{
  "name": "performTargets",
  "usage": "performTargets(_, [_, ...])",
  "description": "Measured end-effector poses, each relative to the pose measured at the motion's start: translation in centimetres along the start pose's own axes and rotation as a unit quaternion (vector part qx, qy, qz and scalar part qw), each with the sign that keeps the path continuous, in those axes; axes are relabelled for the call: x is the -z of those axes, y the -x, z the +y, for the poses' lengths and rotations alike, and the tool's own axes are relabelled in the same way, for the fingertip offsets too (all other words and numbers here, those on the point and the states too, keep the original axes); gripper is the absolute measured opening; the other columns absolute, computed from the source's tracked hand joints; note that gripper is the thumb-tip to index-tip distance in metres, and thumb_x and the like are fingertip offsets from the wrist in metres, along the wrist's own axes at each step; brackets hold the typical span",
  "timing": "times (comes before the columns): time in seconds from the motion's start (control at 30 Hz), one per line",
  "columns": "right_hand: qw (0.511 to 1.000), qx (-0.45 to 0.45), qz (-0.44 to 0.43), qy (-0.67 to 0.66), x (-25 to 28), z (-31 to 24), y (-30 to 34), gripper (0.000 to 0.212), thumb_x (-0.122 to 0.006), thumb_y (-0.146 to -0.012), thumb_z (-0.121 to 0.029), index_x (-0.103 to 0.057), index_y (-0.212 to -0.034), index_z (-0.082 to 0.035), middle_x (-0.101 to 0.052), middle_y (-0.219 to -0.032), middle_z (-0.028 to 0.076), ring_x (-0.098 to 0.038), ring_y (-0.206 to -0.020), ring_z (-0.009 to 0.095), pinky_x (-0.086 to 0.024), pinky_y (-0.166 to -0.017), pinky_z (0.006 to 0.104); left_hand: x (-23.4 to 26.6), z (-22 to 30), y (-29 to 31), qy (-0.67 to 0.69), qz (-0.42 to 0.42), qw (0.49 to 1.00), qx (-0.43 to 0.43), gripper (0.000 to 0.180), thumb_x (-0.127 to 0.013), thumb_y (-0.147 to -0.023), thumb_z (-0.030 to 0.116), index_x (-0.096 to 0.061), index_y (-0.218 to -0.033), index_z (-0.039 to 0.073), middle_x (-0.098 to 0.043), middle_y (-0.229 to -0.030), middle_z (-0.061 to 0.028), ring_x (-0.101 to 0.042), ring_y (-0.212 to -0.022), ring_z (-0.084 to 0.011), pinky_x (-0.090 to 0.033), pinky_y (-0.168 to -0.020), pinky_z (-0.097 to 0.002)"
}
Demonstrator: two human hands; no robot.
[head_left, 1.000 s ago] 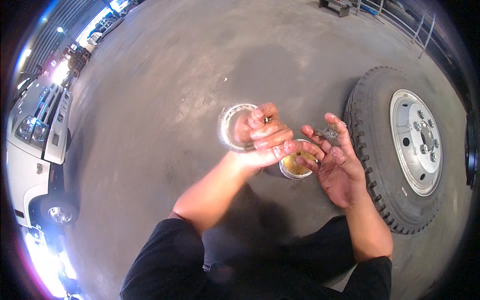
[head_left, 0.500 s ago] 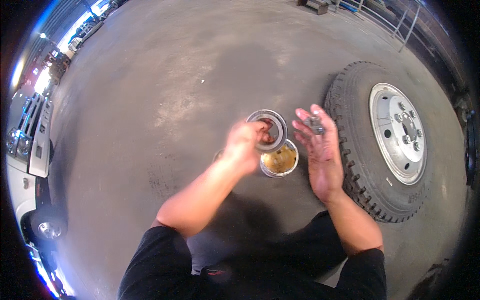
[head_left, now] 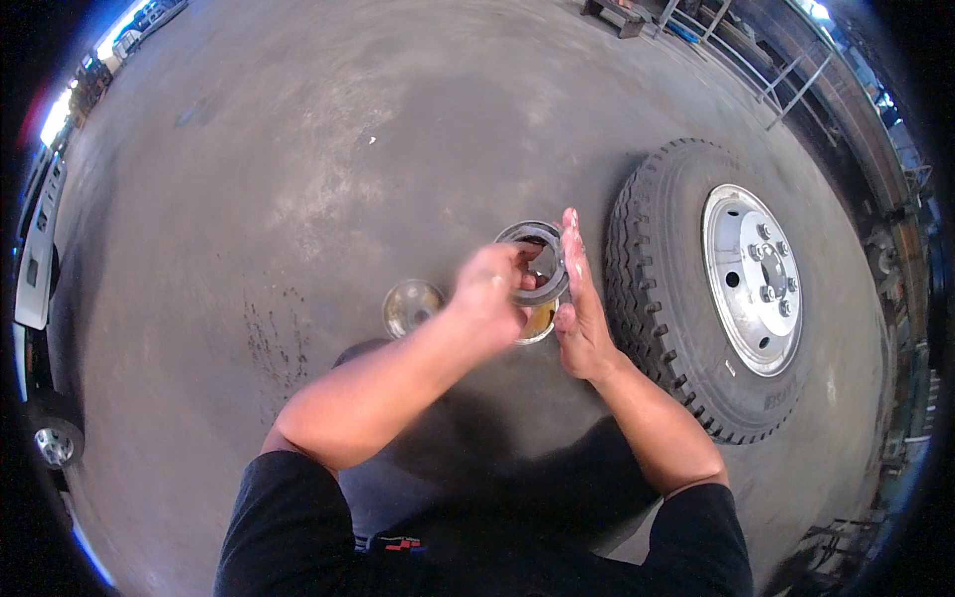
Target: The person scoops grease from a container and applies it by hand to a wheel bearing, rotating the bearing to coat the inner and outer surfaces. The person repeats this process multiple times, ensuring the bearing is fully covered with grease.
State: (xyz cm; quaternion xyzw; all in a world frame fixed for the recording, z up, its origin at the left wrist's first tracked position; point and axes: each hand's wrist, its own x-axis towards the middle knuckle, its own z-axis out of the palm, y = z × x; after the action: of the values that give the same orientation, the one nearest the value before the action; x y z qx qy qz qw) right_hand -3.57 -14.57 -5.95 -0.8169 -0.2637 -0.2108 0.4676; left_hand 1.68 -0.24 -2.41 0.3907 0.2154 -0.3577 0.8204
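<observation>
My left hand [head_left: 489, 296] grips a round grey metal bearing [head_left: 548, 290], its fingers hooked through the dark centre hole. Upright beside the bearing's right side is my right hand [head_left: 585, 313], palm turned toward it, fingers straight and held together. The palm seems to meet the bearing's edge, though its inner face is turned away. Partly hidden below the bearing, a can of yellow-brown grease [head_left: 541, 326] stands on the floor. Left of it lies a round metal lid [head_left: 409, 310], partly covered by my left forearm.
To the right a large truck wheel [head_left: 686, 289] with a silver rim lies tilted close to my right arm. A metal rail frame [head_left: 761, 75] stands at the far right. Along the left edge is a white vehicle [head_left: 40, 249]. Dark stains mark the concrete floor [head_left: 288, 149].
My right hand, earlier spread with a dark grease lump on its fingers, has swung left against the bearing. The view has shifted, and the lid shows more fully.
</observation>
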Motion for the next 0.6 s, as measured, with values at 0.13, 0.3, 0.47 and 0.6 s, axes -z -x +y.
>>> performTargets(0.13, [0.999, 0.031, -0.021, 0.017, 0.3, 0.2, -0.9, 0.071, -0.044, -0.094, -0.053, -0.026, -0.151, -0.014, -0.010, -0.155, 0.028, -0.013, -0.144, 0.041, -0.015, -0.114, 0.0502, 0.4, 1.6, 0.9, -0.057, -0.046, 0.997, 0.003, 0.008, -0.058, -0.080, 0.007, -0.061, -0.087, 0.009, -0.050, -0.072, 0.0015, -0.051, -0.068, -0.0106, -0.048, -0.058, -0.0284])
performTargets(0.3, [0.992, 0.062, -0.042, 0.097, 0.8, 0.4, -1.3, 0.062, -0.052, -0.092, -0.050, -0.040, -0.145, -0.021, -0.021, -0.151, 0.030, -0.025, -0.139, 0.045, -0.027, -0.110, 0.0523, 1.6, 1.5, 0.0, 0.126, -0.073, 0.987, 0.067, 0.010, -0.061, -0.078, 0.007, -0.061, -0.088, 0.006, -0.052, -0.072, -0.0003, -0.053, -0.069, -0.0120, -0.048, -0.060, -0.0295])
performTargets(0.47, [0.963, 0.112, -0.004, 0.246, 1.9, 2.2, -0.4, 0.055, -0.053, -0.092, -0.048, -0.057, -0.131, -0.009, -0.041, -0.142, 0.027, -0.041, -0.132, 0.041, -0.039, -0.104, 0.0497, 1.3, 1.9, -1.8, 0.061, -0.041, 0.997, -0.012, 0.005, -0.056, -0.081, 0.006, -0.059, -0.084, 0.005, -0.052, -0.069, -0.0018, -0.053, -0.066, -0.0136, -0.048, -0.063, -0.0302])
performTargets(0.6, [0.949, 0.179, 0.042, 0.257, 1.7, 2.3, -1.2, 0.062, -0.044, -0.095, -0.053, -0.061, -0.120, 0.000, -0.054, -0.129, 0.027, -0.058, -0.114, 0.036, -0.046, -0.096, 0.0451, 1.5, 3.2, -2.3, 0.059, -0.047, 0.995, -0.062, 0.007, -0.052, -0.083, 0.006, -0.058, -0.081, 0.005, -0.052, -0.066, -0.0030, -0.053, -0.063, -0.0149, -0.048, -0.066, -0.0307])
